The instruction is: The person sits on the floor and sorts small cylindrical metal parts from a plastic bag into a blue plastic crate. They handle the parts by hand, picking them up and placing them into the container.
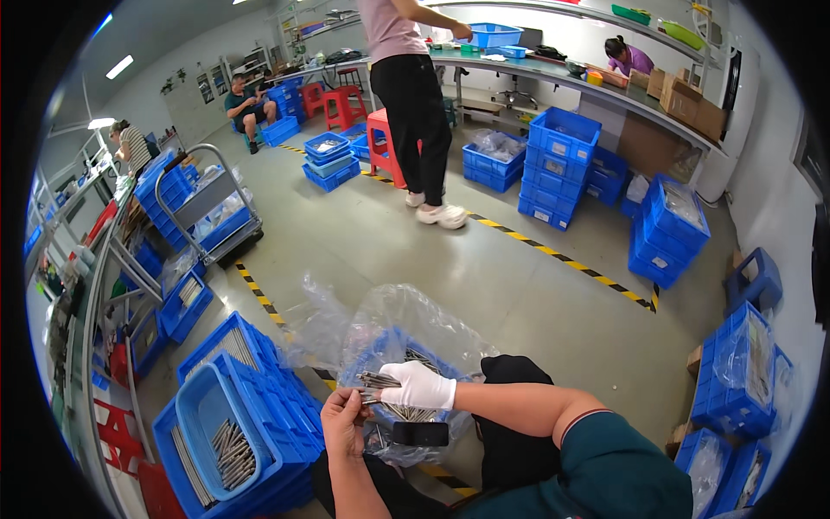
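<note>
My right hand (421, 387), in a white glove, is closed round several thin metal rods (373, 381) whose ends stick out to the left. The bare fingertips of my left hand (343, 424) are pinched together at the end of a rod beside them. Below both hands, a blue bin (353, 370) lined with a clear plastic bag (419, 311) holds more metal rods (406, 413). A dark, flat, phone-like object (420, 434) lies at the bin's near side. To the left, a light blue tray (192, 394) with loose rods (233, 454) sits on stacked blue crates (285, 406).
A person (406, 104) stands on the floor ahead, near a red stool (380, 143). Stacked blue crates (553, 173) stand by the far bench, more crates (735, 381) along the right wall. A loaded trolley (203, 203) is at the left. Yellow-black tape (553, 255) marks the floor.
</note>
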Demonstrator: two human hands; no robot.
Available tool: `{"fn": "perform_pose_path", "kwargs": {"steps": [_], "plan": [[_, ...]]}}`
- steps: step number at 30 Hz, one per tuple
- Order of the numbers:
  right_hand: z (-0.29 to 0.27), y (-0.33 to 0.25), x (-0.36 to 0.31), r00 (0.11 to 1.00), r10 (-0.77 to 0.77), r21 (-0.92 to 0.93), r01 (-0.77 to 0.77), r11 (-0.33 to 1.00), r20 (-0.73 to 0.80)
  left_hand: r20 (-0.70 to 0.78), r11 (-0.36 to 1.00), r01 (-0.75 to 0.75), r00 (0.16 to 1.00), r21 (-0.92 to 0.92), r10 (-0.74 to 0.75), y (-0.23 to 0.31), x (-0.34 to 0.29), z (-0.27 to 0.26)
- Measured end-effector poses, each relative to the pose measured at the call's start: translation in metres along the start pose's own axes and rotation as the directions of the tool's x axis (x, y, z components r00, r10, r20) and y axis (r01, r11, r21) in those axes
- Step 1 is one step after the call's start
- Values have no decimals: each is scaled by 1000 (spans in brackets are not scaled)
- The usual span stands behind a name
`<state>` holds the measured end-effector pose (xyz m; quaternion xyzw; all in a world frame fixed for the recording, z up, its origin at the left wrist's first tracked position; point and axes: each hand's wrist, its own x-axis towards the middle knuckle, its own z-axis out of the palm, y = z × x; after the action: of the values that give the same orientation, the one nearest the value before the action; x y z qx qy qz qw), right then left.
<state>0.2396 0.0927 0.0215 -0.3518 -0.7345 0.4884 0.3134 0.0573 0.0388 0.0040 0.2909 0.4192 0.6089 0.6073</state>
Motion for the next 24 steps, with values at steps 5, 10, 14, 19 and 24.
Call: {"fn": "perform_pose_path", "kwargs": {"steps": [5,10,14,19,24], "plan": [[-2,3,0,1000,-31,-16,31,999,-5,64,1000,24,998,-21,-22,3,-1,6],[-4,-4,-6,998,-64,-161,64,985,7,51,998,46,998,47,-48,3,-1,-1],[-6,-9,-11,989,-144,-286,131,949,-26,64,996,88,994,33,-90,-1,0,-5],[-8,-10,-9,998,-61,-176,57,983,-19,21,997,33,999,66,-34,-3,-1,2],[-11,-12,-11,997,-75,-179,69,981,-24,106,996,83,991,-44,-78,-5,4,-1]]}}
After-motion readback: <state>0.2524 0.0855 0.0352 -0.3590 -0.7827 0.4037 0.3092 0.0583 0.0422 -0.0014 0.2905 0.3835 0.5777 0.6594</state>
